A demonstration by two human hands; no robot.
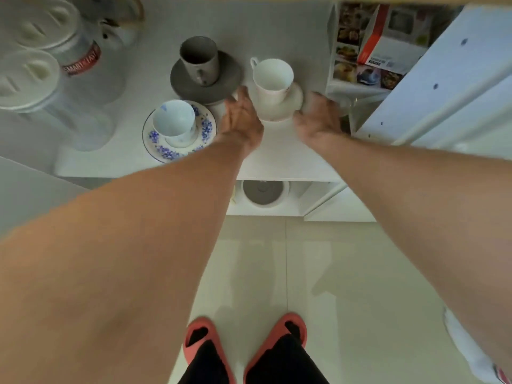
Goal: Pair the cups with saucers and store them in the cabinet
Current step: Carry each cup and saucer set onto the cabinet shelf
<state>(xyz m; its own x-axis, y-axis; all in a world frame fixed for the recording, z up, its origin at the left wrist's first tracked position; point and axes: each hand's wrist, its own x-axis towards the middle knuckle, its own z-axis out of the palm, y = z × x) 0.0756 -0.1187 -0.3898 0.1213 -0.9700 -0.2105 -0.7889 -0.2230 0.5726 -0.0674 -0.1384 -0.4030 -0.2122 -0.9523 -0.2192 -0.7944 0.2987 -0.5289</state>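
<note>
A white cup stands on a white saucer on the white cabinet shelf. My left hand lies at the saucer's left edge and my right hand at its right edge. Both have their fingers spread, and the right one is blurred. Neither hand closes around the saucer. Behind and to the left, a grey cup sits on a grey saucer. Nearer me on the left, a white cup with blue marks sits on a blue-flowered saucer.
Two clear lidded jars and a white teapot fill the shelf's left side. Printed boxes stand at the right, beside the open cabinet door. A grey-lidded pot sits on the lower shelf. My feet in red slippers stand on the tiled floor.
</note>
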